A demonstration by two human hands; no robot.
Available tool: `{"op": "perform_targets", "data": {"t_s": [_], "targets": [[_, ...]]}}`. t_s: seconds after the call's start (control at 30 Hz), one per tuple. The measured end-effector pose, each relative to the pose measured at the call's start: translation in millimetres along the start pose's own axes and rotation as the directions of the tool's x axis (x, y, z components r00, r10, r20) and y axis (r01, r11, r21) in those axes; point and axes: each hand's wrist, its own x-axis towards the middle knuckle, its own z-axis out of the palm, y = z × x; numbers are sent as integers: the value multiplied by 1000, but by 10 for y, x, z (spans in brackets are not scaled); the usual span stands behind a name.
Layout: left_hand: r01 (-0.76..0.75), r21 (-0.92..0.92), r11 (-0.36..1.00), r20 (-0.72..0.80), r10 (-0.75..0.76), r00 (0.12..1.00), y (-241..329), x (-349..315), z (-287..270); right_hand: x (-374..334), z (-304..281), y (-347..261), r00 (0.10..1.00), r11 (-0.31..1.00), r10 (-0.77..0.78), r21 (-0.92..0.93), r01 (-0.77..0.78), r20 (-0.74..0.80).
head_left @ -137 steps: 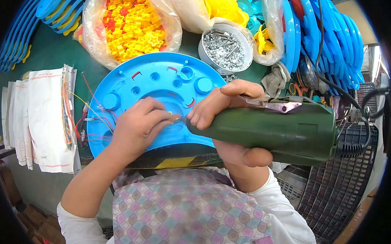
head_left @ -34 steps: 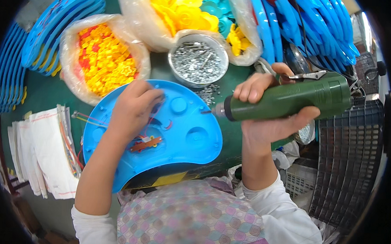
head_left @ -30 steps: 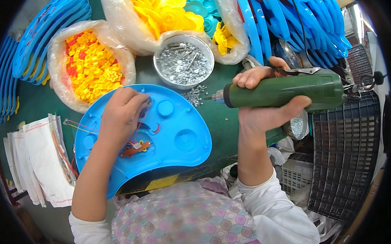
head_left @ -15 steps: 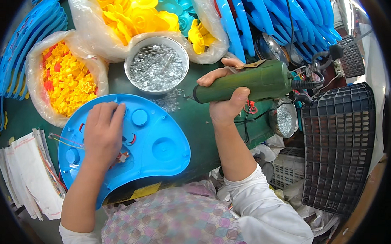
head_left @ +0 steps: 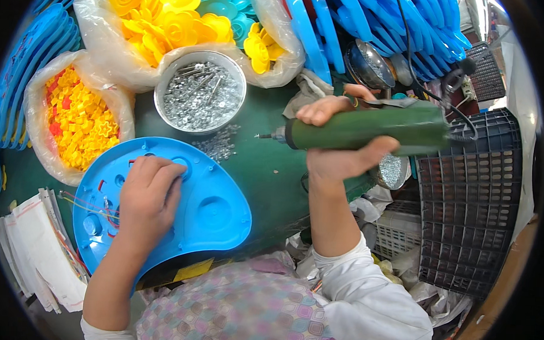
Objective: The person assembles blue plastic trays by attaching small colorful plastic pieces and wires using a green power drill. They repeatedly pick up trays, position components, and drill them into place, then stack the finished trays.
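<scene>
My right hand [head_left: 339, 133] is wrapped around a green cylindrical electric screwdriver [head_left: 369, 126], held above the table with its bit pointing left. On the table before me lies a blue plastic shell [head_left: 220, 189], hollow side up, with round posts and thin red and yellow wires [head_left: 88, 202] at its left side. My left hand [head_left: 148, 192] rests over this shell, fingers bent and drawn together near a round boss; whatever they pinch, if anything, is hidden beneath them. Loose screws [head_left: 219, 145] lie scattered just beyond the shell's far edge.
A metal bowl of screws [head_left: 241, 97] stands behind the shell. Bags hold small yellow and red parts [head_left: 82, 124] and larger yellow pieces [head_left: 163, 22]. Blue shells [head_left: 29, 83] are stacked at left and back right. Black crates [head_left: 462, 206] stand at right, papers [head_left: 44, 246] at near left.
The screwdriver has moved right and its bit now shows clearly. My left hand has shifted slightly on the shell, its fingers moving toward the round boss. The whole view has shifted a little.
</scene>
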Motion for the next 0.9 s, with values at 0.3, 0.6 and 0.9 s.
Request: {"op": "perform_targets", "data": {"t_s": [0.3, 0.6, 0.9], "targets": [[44, -191, 980, 224, 0, 975, 240, 1, 31, -388, 469, -310, 947, 928, 68, 328, -175, 315], [50, -202, 978, 150, -20, 989, 244, -248, 10, -577, 554, -331, 916, 892, 37, 400, -211, 399], [187, -368, 911, 186, -125, 975, 208, -299, -18, -596, 583, -379, 916, 916, -7, 369, -155, 401]]}}
